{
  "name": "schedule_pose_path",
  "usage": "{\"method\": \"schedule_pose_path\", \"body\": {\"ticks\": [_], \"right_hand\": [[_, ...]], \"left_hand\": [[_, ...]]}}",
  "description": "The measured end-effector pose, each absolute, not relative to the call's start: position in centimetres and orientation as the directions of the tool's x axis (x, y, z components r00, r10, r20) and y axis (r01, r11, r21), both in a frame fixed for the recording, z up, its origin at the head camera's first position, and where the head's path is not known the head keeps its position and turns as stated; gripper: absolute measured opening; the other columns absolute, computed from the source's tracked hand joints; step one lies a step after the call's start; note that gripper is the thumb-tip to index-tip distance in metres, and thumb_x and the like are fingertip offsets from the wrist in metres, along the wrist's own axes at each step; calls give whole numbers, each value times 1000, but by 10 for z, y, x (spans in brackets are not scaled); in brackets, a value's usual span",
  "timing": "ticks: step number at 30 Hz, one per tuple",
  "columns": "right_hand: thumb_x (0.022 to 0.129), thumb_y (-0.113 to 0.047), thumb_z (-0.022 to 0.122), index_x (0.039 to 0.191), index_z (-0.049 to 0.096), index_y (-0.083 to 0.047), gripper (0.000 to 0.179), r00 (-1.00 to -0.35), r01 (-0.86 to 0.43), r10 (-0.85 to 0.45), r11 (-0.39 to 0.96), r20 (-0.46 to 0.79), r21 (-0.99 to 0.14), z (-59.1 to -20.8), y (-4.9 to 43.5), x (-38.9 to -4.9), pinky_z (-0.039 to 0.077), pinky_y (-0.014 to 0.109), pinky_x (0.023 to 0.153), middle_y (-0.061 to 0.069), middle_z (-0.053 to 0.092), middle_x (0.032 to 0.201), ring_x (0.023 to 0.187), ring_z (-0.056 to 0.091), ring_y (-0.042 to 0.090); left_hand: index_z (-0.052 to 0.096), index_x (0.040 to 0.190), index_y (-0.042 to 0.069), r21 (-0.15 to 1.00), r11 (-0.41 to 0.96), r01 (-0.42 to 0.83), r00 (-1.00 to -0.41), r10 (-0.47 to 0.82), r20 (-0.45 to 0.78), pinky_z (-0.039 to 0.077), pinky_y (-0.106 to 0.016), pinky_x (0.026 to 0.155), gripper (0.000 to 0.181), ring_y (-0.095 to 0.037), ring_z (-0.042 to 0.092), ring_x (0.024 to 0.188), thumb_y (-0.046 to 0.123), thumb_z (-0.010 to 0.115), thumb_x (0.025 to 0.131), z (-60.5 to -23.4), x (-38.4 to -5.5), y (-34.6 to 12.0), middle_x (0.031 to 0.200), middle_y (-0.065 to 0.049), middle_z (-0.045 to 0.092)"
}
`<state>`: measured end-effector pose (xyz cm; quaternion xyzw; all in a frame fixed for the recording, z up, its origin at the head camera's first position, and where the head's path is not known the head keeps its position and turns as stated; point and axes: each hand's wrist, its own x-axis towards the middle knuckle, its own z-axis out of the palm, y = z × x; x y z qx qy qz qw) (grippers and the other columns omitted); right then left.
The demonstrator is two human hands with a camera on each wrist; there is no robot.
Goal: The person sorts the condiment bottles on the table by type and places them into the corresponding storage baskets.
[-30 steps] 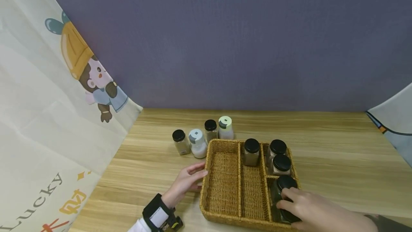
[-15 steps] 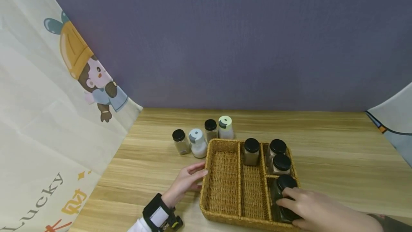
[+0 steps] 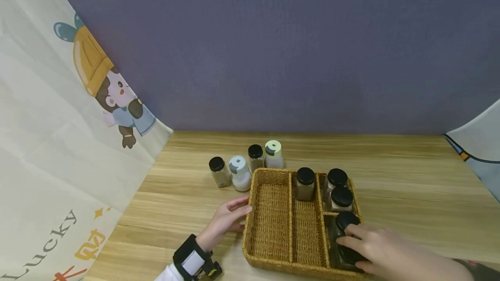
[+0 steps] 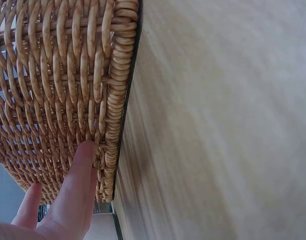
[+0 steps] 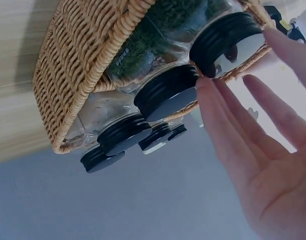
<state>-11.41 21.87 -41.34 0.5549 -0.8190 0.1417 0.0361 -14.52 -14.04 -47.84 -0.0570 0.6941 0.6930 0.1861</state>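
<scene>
A divided wicker basket (image 3: 291,229) stands on the table. My left hand (image 3: 226,219) rests against its left wall with extended fingers; in the left wrist view the fingertips (image 4: 82,152) touch the weave. In the front right compartment are two black-lidded glass jars with dark green dried herbs. My right hand (image 3: 371,246) pinches the lid of the nearer jar (image 5: 225,42), thumb on one side and fingers on the other. The farther herb jar's lid (image 5: 168,92) is just beside those fingertips. In the head view, my right hand partly hides both jars.
Two black-lidded jars (image 3: 341,198) sit in the back right compartment. Another jar (image 3: 305,184) stands at the back of the middle compartment. Left and behind the basket are a jar (image 3: 220,172), a white-capped shaker (image 3: 240,174), another jar (image 3: 255,157) and a yellow-green-capped shaker (image 3: 274,155).
My right hand has shifted slightly to the right at the nearer herb jar. The left hand, the basket and the other containers look unmoved.
</scene>
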Motion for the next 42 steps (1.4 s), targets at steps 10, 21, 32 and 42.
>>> {"method": "schedule_pose_path", "body": {"ticks": [10, 21, 32, 42], "right_hand": [[67, -22, 75, 101, 62, -8, 39, -406, -910, -870, 356, 279, -213, -411, 221, -114, 33, 6, 42, -3, 49, 84, 63, 46, -2], [92, -35, 39, 99, 63, -9, 37, -429, -900, -723, 392, 542, -191, -403, 218, -116, 34, 2, 43, 2, 59, 83, 57, 50, -4], [90, -37, 44, 95, 65, -13, 32, -477, -865, -570, 441, 670, -240, -397, 222, -125, 42, 3, 54, -4, 62, 86, 68, 59, 4], [75, -18, 69, 93, 66, -7, 21, -621, -762, -436, 529, 651, -373, -402, 236, -139, 47, 6, 64, -1, 65, 84, 72, 60, 4]], "left_hand": [[39, 130, -2, 941, 29, -338, -924, 181, -337, 52, -39, 78, 63, -29, 56, 100, 26, 65, 80, -479, -145, -141, 131, -22, 40], [39, 130, -3, 942, 29, -334, -926, 178, -333, 52, -39, 78, 64, -28, 56, 99, 25, 66, 79, -481, -146, -141, 130, -23, 41], [38, 130, -3, 941, 25, -337, -924, 181, -336, 52, -39, 78, 64, -29, 56, 100, 25, 65, 80, -480, -146, -141, 131, -22, 40], [38, 130, -3, 942, 23, -336, -925, 183, -334, 52, -39, 78, 63, -28, 56, 99, 25, 65, 79, -481, -145, -141, 131, -22, 40]]}}
